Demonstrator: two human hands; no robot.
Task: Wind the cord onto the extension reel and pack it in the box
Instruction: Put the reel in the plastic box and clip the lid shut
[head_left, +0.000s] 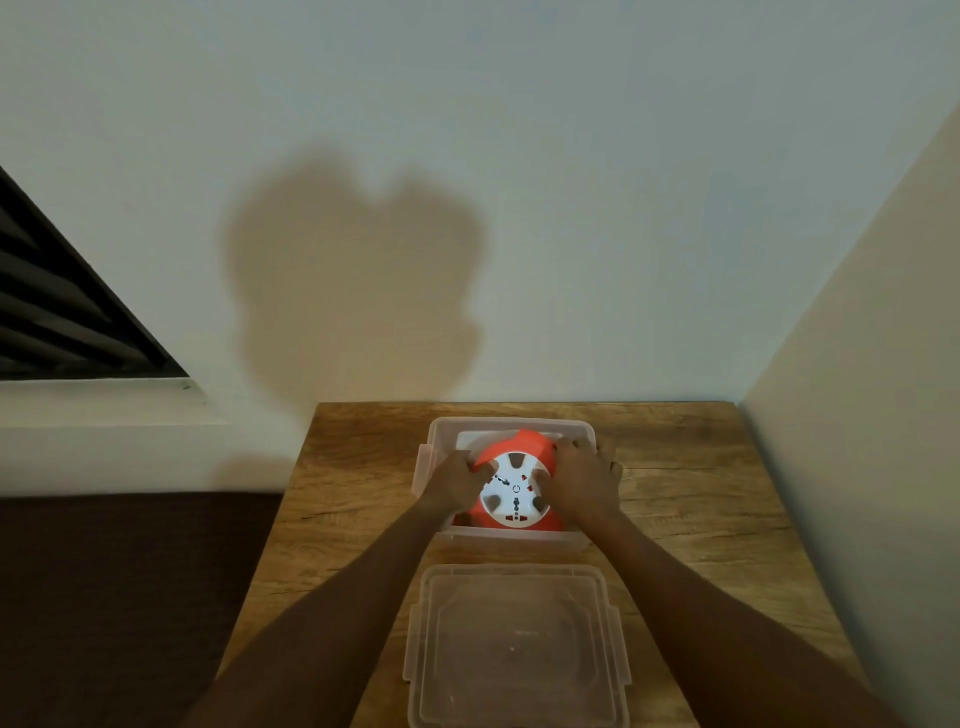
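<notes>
An orange extension reel (524, 448) with a white socket face sits inside a clear plastic box (498, 425) on the wooden table. My left hand (457, 480) grips the reel's left side. My right hand (587, 480) grips its right side, fingers over the box's right rim. No loose cord shows. The reel's lower edge is partly hidden by the box's near wall.
The box's clear lid (517, 644) lies flat on the wooden table (701, 493) just in front of the box. A white wall rises behind the table and another close on the right. A dark floor lies to the left.
</notes>
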